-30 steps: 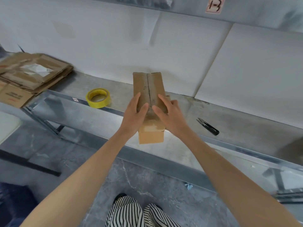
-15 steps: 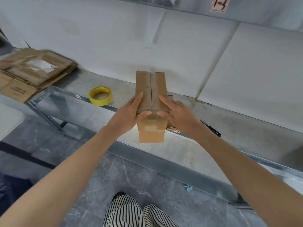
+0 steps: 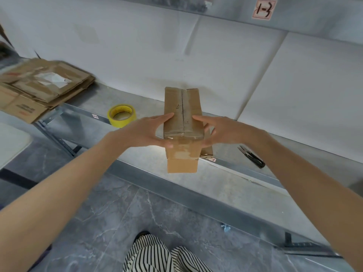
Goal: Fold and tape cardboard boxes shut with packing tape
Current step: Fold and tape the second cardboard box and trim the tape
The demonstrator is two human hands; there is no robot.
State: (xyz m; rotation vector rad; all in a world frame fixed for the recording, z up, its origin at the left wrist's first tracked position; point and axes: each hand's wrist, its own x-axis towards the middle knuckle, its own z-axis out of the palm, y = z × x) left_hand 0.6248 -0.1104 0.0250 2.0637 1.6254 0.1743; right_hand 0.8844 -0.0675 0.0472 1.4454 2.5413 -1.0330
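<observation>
Cardboard box [image 3: 176, 107] gripped in left hand [image 3: 145, 132] and right hand [image 3: 225, 132] fingers [image 3: 198, 118]; tape [image 3: 122, 115], snips [image 3: 252, 156] nearby.

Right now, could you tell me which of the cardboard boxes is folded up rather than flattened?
The small cardboard box gripped between the left hand and right hand; the others lie flattened in a stack on the left.

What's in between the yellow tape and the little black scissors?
In the head view, the cardboard box is between the yellow tape and the scissors, held by the left hand and right hand.
</observation>
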